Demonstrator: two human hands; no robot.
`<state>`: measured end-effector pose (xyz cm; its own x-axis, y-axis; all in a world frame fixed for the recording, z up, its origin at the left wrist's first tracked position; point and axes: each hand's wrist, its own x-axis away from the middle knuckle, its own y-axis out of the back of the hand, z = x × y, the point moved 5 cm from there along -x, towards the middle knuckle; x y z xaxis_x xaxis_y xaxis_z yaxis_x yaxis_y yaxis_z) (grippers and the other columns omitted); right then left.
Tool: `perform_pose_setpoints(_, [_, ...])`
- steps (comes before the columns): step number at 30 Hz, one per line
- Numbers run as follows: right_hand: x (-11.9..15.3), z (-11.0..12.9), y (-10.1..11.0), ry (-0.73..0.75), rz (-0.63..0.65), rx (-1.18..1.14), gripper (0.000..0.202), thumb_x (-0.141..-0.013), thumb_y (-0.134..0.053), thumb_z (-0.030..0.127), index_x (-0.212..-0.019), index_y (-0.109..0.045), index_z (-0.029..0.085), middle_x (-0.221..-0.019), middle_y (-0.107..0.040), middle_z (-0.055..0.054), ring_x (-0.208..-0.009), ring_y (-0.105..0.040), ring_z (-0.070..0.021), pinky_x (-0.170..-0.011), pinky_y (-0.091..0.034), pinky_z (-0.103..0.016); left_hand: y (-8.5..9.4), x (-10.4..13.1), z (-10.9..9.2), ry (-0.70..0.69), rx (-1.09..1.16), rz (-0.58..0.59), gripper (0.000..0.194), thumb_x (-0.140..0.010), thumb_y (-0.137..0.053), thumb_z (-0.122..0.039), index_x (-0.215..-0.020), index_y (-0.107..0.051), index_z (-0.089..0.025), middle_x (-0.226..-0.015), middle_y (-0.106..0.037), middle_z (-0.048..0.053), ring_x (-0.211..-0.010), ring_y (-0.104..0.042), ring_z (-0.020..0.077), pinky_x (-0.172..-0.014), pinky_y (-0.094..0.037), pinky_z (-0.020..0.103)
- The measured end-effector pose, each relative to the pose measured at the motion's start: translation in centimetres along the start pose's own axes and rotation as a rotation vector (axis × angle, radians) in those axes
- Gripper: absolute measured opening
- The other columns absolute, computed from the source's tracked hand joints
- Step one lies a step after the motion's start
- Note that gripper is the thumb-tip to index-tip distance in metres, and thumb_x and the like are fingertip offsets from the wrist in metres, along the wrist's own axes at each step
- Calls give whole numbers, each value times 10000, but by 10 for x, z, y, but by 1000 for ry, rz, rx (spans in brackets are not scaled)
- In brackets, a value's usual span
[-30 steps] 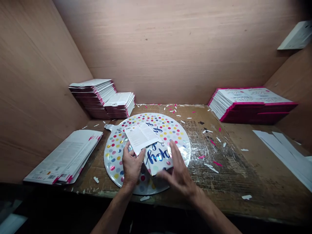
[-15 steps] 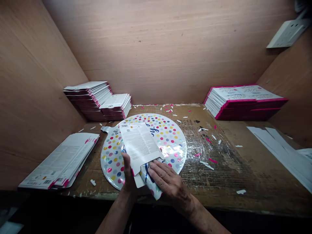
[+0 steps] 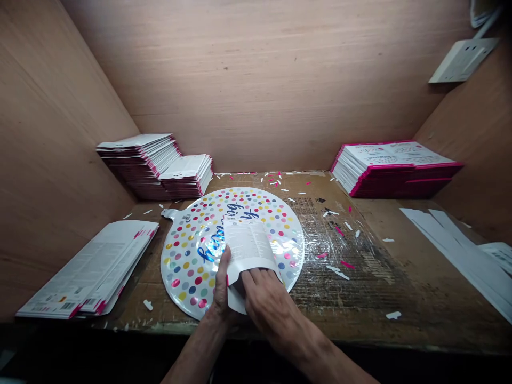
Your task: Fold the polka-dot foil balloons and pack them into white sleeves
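My left hand (image 3: 222, 285) grips a white printed card sleeve (image 3: 248, 246) along its left side, thumb on the near face. The sleeve's mouth bulges open toward me. Inside that mouth are the fingers of my right hand (image 3: 270, 304); the fingertips are hidden, and so is the folded foil balloon they were pressing. Beneath the sleeve, a flat round foil balloon (image 3: 188, 266) with coloured dots and blue lettering lies on the cardboard, its tail pointing left.
Flat sleeves (image 3: 90, 266) lie at the left, with taller sleeve stacks (image 3: 146, 165) behind them. Pink-edged sleeves (image 3: 396, 165) are piled at the back right. White paper strips (image 3: 452, 256) lie at the right. Paper scraps (image 3: 338, 272) dot the cardboard surface (image 3: 360, 309). A socket (image 3: 464, 60) hangs upper right.
The folded foil balloon has gone from sight into the sleeve, and my right fingers have followed it in. The sleeve has shifted right and turned more upright, uncovering more blue lettering.
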<state>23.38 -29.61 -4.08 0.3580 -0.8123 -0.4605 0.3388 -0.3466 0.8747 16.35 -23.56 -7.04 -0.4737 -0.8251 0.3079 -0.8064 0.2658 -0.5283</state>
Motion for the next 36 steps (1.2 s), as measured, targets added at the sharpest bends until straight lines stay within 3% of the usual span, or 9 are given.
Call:
perform_pose_setpoints(4, [43,1,6,68,-123,-13,393,-917,-367,50,-1261,-555,79,-1101,-673,-162,-967,-632,-252,-875,-519,-391,30,7,-26,-6,-934,-221,532,-818,-520,-666,-652,-660,-181,-522,-616,49,-662,-658,264,-682,-511,377])
perform_pose_setpoints(6, [54,-5,0,40,-99,14,393,-908,-373,29,-1250,-563,67,-1097,-678,-168,-958,-640,-256,-863,-529,-395,27,10,-44,-300,-1350,-439,450,-839,-556,-580,-607,-610,-198,-535,-606,33,-666,-646,250,-696,-509,377])
perform_pose_setpoints(8, [57,-11,-5,36,-40,-11,369,-919,-403,38,-1248,-568,66,-1110,-675,-167,-966,-641,-248,-867,-540,-385,7,8,-47,-658,-1526,-443,311,-902,-524,-451,-817,-668,-190,-803,-709,72,-868,-663,262,-821,-516,411])
perform_pose_setpoints(10, [58,-13,-4,116,-31,-49,325,-945,-420,64,-1224,-586,68,-1115,-678,-159,-1007,-638,-239,-910,-537,-388,-17,-1,-34,-851,-1586,-177,274,-949,-463,-335,-1047,-660,-172,-1090,-703,102,-1083,-620,255,-961,-488,433])
perform_pose_setpoints(14, [74,-17,8,236,-159,-1,305,-976,-380,78,-1150,-630,56,-1123,-692,-155,-1111,-621,-244,-978,-524,-422,-39,-22,-10,-802,-1676,163,312,-990,-360,-237,-1070,-654,-172,-1160,-690,87,-1201,-571,229,-1104,-401,460])
perform_pose_setpoints(18, [90,-23,13,74,-154,95,312,-956,-416,61,-1182,-630,60,-1212,-655,-177,-1210,-570,-268,-998,-523,-420,-41,-16,-6,-752,-1685,173,394,-976,-419,-345,-1272,-563,-129,-1385,-547,172,-1364,-427,293,-1132,-343,531])
perform_pose_setpoints(22, [96,-28,14,-115,-162,83,306,-945,-431,88,-1182,-624,80,-1212,-638,-187,-1190,-568,-275,-987,-527,-428,-30,11,5,-762,-1691,202,785,-846,-594,-557,-1469,-359,-142,-1547,-315,221,-1452,-229,385,-1134,-261,616])
perform_pose_setpoints(32, [58,-32,8,-108,62,2,247,-920,-527,258,-1100,-615,113,-1088,-666,-148,-1058,-618,-273,-1047,-445,-493,2,10,17,-630,-1780,318,850,-801,-647,-425,-1498,-302,-82,-1563,-271,231,-1463,-196,381,-1147,-270,586])
perform_pose_setpoints(36, [64,-28,27,58,-90,-63,186,-938,-486,152,-1041,-639,131,-993,-696,-105,-924,-654,-197,-884,-529,-338,2,9,4,-605,-1792,306,844,-796,-651,-526,-1470,-373,-101,-1535,-338,226,-1440,-249,405,-1121,-301,610])
